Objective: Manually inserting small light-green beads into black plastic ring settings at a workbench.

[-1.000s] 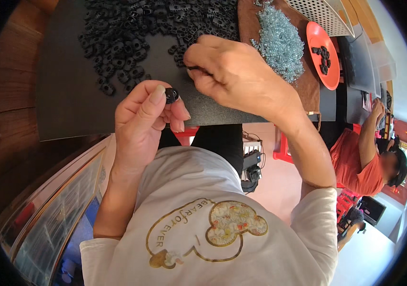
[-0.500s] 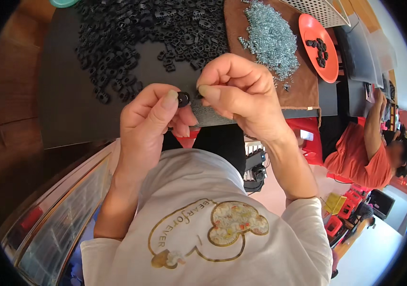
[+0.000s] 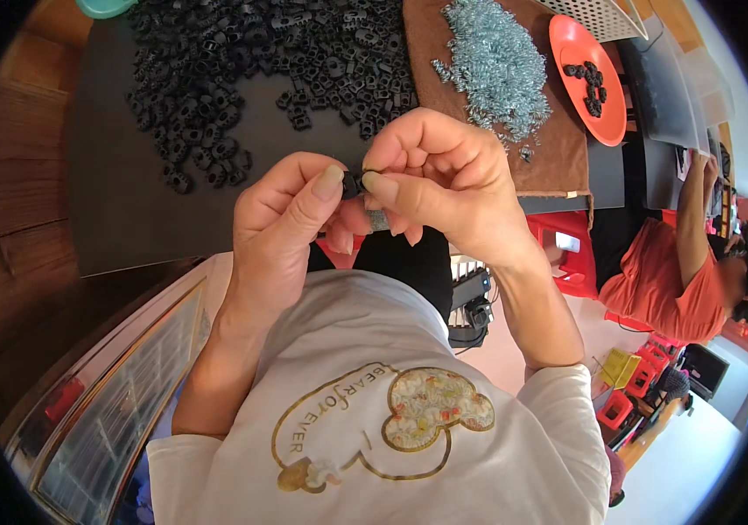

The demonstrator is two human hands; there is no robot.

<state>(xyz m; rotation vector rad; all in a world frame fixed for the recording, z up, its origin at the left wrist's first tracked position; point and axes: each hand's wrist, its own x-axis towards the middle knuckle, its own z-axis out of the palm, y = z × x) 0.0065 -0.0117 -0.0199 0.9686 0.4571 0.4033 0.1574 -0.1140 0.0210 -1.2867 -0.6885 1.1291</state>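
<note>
Between thumb and fingers, my left hand [image 3: 282,219] pinches a small black plastic piece [image 3: 350,185] that looks like part of a cord lock. My right hand [image 3: 448,179] is closed in a pinch right against it, on a second small dark piece mostly hidden by the fingertips. The two pieces meet, though whether they are joined I cannot tell. Beyond my hands lies a wide heap of black plastic parts [image 3: 207,87] with holes through them. A pile of small silvery metal springs [image 3: 501,74] rests on a brown cloth [image 3: 549,166] to the right.
An orange plate [image 3: 597,127] holding several black pieces sits right of the springs. Behind it stands a white perforated basket [image 3: 597,17]. The dark table [image 3: 129,210] ends just short of my body. A person in an orange-red shirt [image 3: 654,280] is at the far right.
My hands have come together, bringing the right hand's small piece against the black piece in my left. The view has shifted slightly.
</note>
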